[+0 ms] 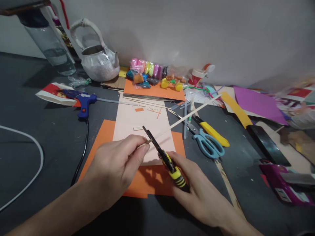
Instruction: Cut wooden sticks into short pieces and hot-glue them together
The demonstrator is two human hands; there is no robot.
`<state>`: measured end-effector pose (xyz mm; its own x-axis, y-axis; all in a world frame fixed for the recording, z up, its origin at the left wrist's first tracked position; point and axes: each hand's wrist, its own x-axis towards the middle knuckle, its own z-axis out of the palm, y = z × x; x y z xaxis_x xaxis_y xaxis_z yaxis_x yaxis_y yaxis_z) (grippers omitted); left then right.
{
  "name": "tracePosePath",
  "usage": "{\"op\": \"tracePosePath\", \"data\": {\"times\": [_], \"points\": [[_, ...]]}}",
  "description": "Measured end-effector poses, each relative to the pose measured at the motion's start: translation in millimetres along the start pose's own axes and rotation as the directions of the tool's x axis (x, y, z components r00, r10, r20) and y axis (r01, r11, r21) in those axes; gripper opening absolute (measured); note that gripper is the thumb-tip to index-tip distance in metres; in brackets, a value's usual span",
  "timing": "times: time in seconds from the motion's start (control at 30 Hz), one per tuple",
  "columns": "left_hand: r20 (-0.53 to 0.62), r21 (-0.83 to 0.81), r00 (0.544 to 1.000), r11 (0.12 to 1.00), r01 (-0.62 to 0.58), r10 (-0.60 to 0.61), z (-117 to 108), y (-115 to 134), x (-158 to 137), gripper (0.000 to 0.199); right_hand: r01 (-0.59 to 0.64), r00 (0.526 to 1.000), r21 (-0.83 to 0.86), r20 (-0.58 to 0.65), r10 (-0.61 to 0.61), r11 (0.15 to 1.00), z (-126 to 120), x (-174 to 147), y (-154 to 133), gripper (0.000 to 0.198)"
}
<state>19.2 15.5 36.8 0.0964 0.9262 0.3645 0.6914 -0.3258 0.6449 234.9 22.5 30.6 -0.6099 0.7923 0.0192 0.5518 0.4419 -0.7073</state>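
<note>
My left hand (120, 157) pinches one end of a thin pale wooden stick (194, 113) between thumb and fingers. The stick slants up to the right, past the blades of the tool. My right hand (194, 186) is wrapped round a black-and-yellow cutter (169, 164). Its long black jaws lie across the stick close to my left fingertips; how far apart they are I cannot tell. Beneath both hands is a pale sheet of paper (141, 121) on orange paper (157, 180). Short cut sticks (138, 128) and orange scraps (139, 109) rest on the pale sheet.
A blue glue gun (85, 103) with a black cord lies left. Behind stand a metal kettle (99, 64), a water bottle (52, 49) and bagged clay (147, 72). Blue-handled scissors (208, 144), a yellow utility knife (215, 132) and a purple stapler (283, 185) are right.
</note>
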Motion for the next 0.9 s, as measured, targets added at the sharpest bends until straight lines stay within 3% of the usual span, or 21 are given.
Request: {"op": "tracePosePath", "data": {"times": [0.1, 0.23, 0.43, 0.6, 0.73, 0.8, 0.9], "points": [[-0.038, 0.143, 0.989, 0.980, -0.137, 0.144, 1, -1, -2, 0.025, 0.002, 1.000, 0.016, -0.002, -0.002, 1.000, 1, 0, 0, 0.050], [0.003, 0.096, 0.990, 0.986, -0.139, 0.139, -1, -1, -4, 0.029, -0.012, 1.000, 0.024, 0.001, 0.012, 1.000, 3, 0, 1, 0.051], [0.135, -0.199, 0.988, 0.975, 0.097, -0.070, -7, 1, 0, 0.034, -0.017, 1.000, 0.016, 0.013, 0.017, 1.000, 2, 0, 0, 0.045], [0.344, -0.435, 0.899, 0.803, 0.408, -0.270, -9, 3, 1, 0.036, -0.021, 0.999, 0.009, 0.027, 0.021, 1.000, 0, -2, 1, 0.043], [0.422, -0.482, 0.848, 0.713, 0.510, -0.322, -7, 5, 1, 0.033, -0.059, 0.998, -0.003, 0.036, 0.059, 0.998, 1, -5, 1, 0.037], [0.363, -0.441, 0.872, 0.764, 0.471, -0.328, -6, 6, 1, 0.027, -0.067, 0.997, 0.000, 0.040, 0.067, 0.998, 1, -5, 1, 0.036], [0.163, -0.267, 0.960, 0.926, 0.265, -0.228, -4, 5, 0, 0.015, -0.048, 0.998, 0.003, 0.029, 0.048, 0.999, 1, -3, 1, 0.041]]}}
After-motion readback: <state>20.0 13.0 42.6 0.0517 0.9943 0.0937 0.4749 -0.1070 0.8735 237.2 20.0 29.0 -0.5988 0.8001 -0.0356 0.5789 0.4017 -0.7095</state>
